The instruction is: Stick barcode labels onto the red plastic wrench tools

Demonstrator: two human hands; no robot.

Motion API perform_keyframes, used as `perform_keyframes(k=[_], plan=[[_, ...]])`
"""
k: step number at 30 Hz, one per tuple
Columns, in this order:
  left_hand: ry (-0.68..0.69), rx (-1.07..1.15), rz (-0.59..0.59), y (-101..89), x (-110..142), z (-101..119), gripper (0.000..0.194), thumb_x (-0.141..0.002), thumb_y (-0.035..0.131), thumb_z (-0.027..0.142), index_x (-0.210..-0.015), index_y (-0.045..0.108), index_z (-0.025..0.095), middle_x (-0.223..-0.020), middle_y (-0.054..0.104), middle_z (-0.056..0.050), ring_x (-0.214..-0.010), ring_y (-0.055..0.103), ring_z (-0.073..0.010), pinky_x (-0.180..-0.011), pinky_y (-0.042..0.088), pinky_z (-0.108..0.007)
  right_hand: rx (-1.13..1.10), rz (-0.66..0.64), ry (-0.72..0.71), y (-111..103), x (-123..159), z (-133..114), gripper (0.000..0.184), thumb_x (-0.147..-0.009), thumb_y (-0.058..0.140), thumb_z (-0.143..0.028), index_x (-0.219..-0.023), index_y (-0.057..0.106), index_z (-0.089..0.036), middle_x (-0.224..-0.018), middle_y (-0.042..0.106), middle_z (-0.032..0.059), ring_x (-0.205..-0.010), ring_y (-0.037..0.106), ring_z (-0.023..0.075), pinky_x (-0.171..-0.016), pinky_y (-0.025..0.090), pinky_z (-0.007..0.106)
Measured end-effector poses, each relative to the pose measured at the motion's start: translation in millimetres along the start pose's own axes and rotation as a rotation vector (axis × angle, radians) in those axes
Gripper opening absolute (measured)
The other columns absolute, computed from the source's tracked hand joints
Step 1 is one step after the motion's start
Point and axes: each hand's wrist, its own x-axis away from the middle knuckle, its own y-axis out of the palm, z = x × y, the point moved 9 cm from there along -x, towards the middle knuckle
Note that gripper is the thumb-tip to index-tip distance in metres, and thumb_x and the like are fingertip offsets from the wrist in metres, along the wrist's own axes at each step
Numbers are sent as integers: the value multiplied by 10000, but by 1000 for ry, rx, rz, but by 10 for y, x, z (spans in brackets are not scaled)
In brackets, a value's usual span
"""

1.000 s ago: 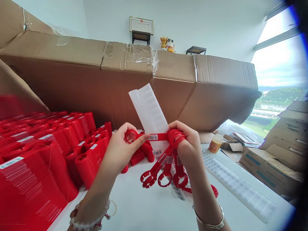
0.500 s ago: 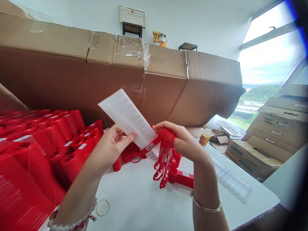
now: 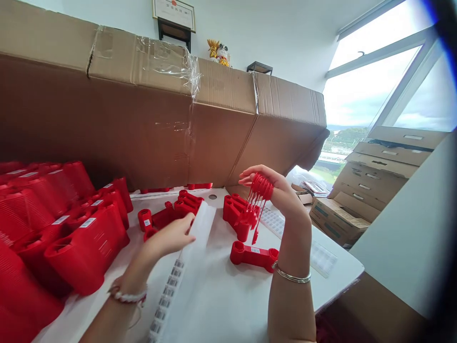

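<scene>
My left hand [image 3: 173, 238] pinches the upper edge of a sheet of barcode labels [image 3: 194, 262], which hangs folded over the table with a row of barcodes along its left side. My right hand [image 3: 280, 188] is raised, with several thin red plastic pieces [image 3: 262, 186] looped over its curled fingers and dangling below. Under that hand lies a red dumbbell-shaped stack [image 3: 250, 255] with a white label on its side. More red stacks [image 3: 233, 214] lie behind it, partly hidden by the dangling pieces.
Large piles of red labelled stacks [image 3: 89, 252] fill the left side. A long cardboard box [image 3: 221, 138] leans across the back. Label sheets [image 3: 323, 257] lie on the white table [image 3: 221, 305] at right, with cardboard boxes [image 3: 335, 219] beyond.
My left hand has lowered the label sheet and turned it, so its barcodes now show. My right hand has moved away from it with the red pieces. The view has shifted right.
</scene>
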Motion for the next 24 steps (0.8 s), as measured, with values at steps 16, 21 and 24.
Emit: perform_keyframes(k=[16,21,24], plan=[[346,533,-53,246,247,926,846,-849,772,578,-1532,351,310,-1672,369,-130,-1584,274,-329,-1249,326,-516,62,-169,46,425,3,-105,114,-879,697,-137,-969,724,-203,-930,722,12,-800,682,139,-651,559,241],[429,717,-201,361,285,1102,560,-849,804,432,-1332,581,255,-1389,665,-125,-1308,610,-334,-1057,509,-499,2,-292,-11,662,9,-196,161,-882,668,-89,-977,716,-209,-961,711,0,-839,677,130,-727,562,255],[381,782,-288,399,267,1086,467,-867,787,403,-1259,612,220,-1155,765,-109,-1105,707,-296,-903,560,-438,-48,-299,-42,708,-24,-197,133,-898,675,-109,-977,706,-212,-978,710,2,-896,682,140,-794,566,276]])
